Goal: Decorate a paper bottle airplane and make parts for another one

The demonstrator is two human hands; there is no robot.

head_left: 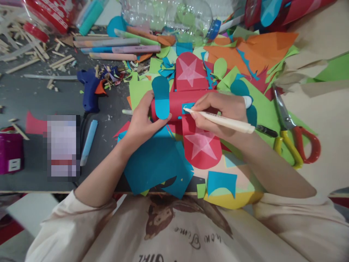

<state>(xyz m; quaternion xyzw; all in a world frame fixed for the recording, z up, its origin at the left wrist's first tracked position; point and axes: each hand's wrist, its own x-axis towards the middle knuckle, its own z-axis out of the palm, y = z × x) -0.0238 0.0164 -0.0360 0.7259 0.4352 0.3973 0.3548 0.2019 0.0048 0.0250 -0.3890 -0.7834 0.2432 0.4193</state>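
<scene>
A red toy plane [174,102] made of paper lies across the middle, with a pale star on each rounded wing. My left hand [140,122] grips its left end, beside an upright blue paper tail strip [161,103]. In my right hand [215,105] is a white marker pen [229,122], pinched near its tip. The tip touches a small blue paper patch [187,107] on the plane's body, where a short pale mark shows. Blue rounded paper pieces [251,115] stick out at the right end, near a white cap [247,102].
Scissors [289,127] lie open at the right. A blue glue gun [91,89] and a pixelated device [63,145] are at the left. Clear plastic bottles [174,18], several markers [117,49], wood sticks and paper scraps [251,51] crowd the back. Blue paper [155,160] lies in front.
</scene>
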